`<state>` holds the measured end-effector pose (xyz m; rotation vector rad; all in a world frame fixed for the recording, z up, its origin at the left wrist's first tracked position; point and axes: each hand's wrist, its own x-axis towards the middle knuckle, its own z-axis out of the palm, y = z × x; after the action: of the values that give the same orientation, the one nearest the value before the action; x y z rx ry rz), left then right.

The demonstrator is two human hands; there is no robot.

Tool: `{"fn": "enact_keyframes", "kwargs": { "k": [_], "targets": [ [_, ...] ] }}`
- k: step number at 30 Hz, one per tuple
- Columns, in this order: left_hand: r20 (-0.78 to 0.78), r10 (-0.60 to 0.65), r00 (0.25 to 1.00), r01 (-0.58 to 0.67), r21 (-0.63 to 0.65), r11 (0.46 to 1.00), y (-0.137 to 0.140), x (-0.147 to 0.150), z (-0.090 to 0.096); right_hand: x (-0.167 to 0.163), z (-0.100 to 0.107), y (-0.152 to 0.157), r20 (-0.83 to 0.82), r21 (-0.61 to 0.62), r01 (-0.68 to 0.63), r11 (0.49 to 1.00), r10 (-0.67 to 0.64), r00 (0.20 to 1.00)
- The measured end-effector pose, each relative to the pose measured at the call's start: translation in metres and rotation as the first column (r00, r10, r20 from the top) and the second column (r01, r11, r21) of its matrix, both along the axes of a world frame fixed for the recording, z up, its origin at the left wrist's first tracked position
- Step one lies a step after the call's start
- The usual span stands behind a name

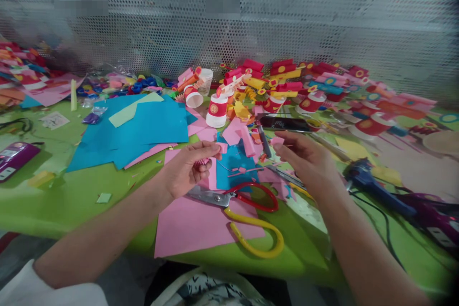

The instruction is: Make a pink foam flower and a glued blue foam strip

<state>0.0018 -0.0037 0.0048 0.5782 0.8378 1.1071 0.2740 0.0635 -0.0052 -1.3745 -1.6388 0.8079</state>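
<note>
My left hand (186, 167) is closed, pinching a small pink paper piece (223, 147) between thumb and forefinger. A pleated pink paper strip (202, 161) shows under its curled fingers. On the right, my right hand (306, 158) holds another small pink paper piece (277, 141) at its fingertips, apart from the left one. Large scissors (218, 198) with one red and one yellow handle lie below my hands, on a pink paper sheet (193, 229). Metal blades (285, 175) lie under my right hand, partly hidden by it. Between the hands are a rolled pink paper tube (247, 141) and blue paper (231, 155).
Blue sheets (154, 122) lie at the left on the green table (136, 201). Several red-and-white paper cups (217, 111) with paper rolls stand along the back, before a perforated metal panel (161, 33). A blue glue gun (380, 186) with a cord and a dark phone (287, 123) lie right.
</note>
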Motion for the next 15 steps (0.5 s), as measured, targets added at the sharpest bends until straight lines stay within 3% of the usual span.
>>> {"fn": "enact_keyframes", "kwargs": {
  "k": [3, 5, 7, 9, 15],
  "targets": [
    [0.069, 0.0, 0.998, 0.006, -0.078, 0.997, 0.0, 0.0, 0.004, 0.005, 0.001, 0.003, 0.371, 0.106, 0.043, 0.993, -0.079, 0.925],
    [0.122, -0.001, 0.993, 0.016, -0.125, 0.992, 0.0, 0.0, 0.006, 0.009, 0.003, 0.005, 0.64, 0.119, 0.076, 0.99, -0.136, 0.756],
    [0.176, -0.008, 0.984, 0.033, -0.14, 0.99, 0.001, -0.002, 0.007, 0.012, 0.007, 0.007, 0.804, 0.11, 0.118, 0.987, -0.158, 0.573],
    [0.228, -0.024, 0.973, 0.053, -0.122, 0.991, 0.002, -0.003, 0.005, 0.017, 0.01, 0.009, 0.867, 0.091, 0.14, 0.986, -0.148, 0.475],
    [0.393, -0.106, 0.913, 0.139, -0.055, 0.989, 0.004, -0.008, 0.003, 0.036, 0.008, 0.016, 0.949, -0.007, 0.18, 0.984, -0.051, 0.31]
  ]
}}
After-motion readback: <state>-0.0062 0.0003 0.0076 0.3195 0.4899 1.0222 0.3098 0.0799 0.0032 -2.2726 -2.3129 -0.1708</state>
